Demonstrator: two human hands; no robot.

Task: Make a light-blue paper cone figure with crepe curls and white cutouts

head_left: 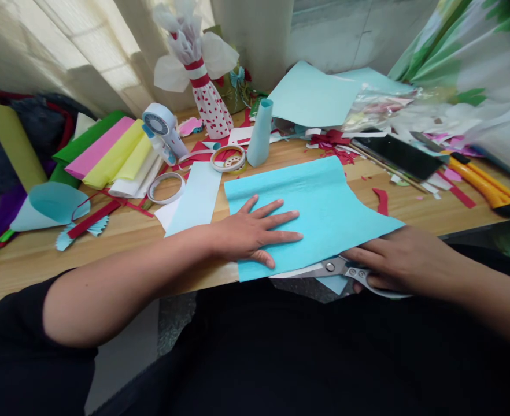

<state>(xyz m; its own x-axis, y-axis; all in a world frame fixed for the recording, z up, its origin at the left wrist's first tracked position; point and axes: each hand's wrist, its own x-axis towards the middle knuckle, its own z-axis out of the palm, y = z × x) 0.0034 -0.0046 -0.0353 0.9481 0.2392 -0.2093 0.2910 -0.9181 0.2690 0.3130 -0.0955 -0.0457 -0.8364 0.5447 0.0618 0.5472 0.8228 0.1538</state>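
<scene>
The blue sheet [322,196] lies on the wooden table [363,179] at its near edge, beneath the left hand [257,231], whose palm is down with fingers spread. Along the sheet's near side, the right hand [405,254] grips the scissors [330,267] by the handles; whether the blades gape, I cannot tell. Trimming that side seems the step in hand; a further cut would call for steady left-palm pressure. Beyond stands 1 paper cone [260,136], with 2 tape rolls [229,169] to its left
</scene>
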